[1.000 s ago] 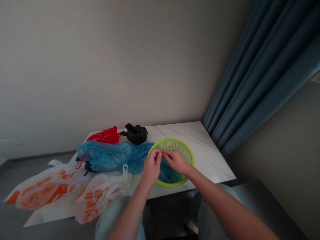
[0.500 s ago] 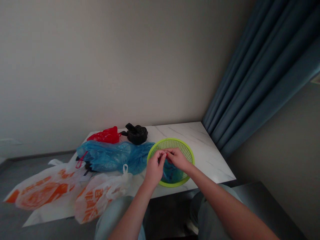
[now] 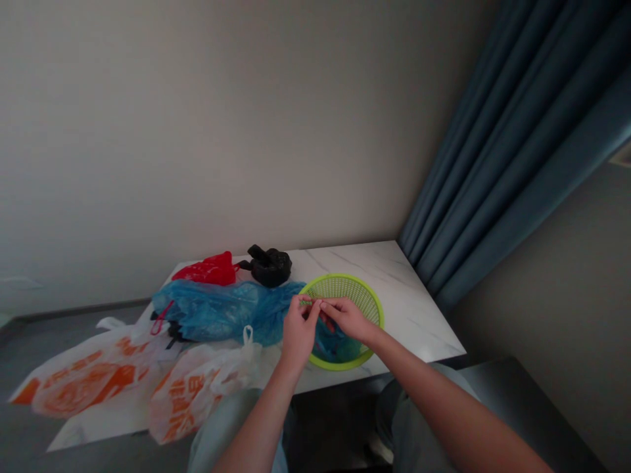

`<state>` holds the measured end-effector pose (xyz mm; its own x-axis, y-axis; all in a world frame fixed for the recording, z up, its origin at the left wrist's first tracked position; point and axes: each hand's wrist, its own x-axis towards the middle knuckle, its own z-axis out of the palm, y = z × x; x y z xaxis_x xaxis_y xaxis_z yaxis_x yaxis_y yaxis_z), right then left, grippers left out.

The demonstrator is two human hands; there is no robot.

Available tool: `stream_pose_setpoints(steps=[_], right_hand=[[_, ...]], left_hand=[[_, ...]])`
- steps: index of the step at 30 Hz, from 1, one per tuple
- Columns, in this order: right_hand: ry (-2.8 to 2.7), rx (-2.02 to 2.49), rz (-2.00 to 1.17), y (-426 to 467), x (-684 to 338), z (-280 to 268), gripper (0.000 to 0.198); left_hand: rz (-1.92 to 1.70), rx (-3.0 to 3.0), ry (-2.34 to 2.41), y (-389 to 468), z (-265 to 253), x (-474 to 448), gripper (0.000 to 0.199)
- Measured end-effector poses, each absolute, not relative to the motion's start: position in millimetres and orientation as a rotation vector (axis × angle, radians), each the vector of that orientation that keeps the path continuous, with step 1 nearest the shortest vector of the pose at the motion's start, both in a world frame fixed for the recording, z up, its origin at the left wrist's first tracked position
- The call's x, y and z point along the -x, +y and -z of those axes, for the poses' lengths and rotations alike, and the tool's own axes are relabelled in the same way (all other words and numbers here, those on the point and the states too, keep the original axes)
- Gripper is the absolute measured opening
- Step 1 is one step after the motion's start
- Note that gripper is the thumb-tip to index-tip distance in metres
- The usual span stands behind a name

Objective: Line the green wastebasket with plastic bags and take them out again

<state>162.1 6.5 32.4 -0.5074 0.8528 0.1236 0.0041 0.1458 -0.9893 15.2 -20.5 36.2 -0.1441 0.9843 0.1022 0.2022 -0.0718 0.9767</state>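
Note:
My left hand (image 3: 298,330) and my right hand (image 3: 349,320) meet over the left part of a lime-green plastic basket (image 3: 373,295). Thumbs and fingertips of both are pinched close together. Whatever lies between them is too small to make out; a bit of green shows by the left fingers. Inside the basket sits crumpled blue-green plastic (image 3: 340,348), partly behind my right hand. A translucent blue plastic bag (image 3: 217,309) stretches over the table to the basket's left side.
The marbled white table (image 3: 419,315) stands against the wall. A red bag (image 3: 210,269) and a knotted black bag (image 3: 271,267) lie at its back. Two white bags with orange print, one left (image 3: 93,371) and one nearer (image 3: 182,401), lie at the front left. A blue curtain (image 3: 483,151) hangs on the right.
Both hands have shifted slightly left, and my left hand has turned somewhat. A small red spot between the fingertips no longer shows there; a green bit now appears by the left fingers.

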Motion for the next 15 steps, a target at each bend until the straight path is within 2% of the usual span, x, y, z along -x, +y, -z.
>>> stream_pose_setpoints(steps=[15], right_hand=[[-1.455, 0.739, -1.554, 12.0, -159.2, -33.4, 0.036]], left_hand=[[-1.340, -1.152, 1.272, -10.0, -33.3, -14.8, 0.028]])
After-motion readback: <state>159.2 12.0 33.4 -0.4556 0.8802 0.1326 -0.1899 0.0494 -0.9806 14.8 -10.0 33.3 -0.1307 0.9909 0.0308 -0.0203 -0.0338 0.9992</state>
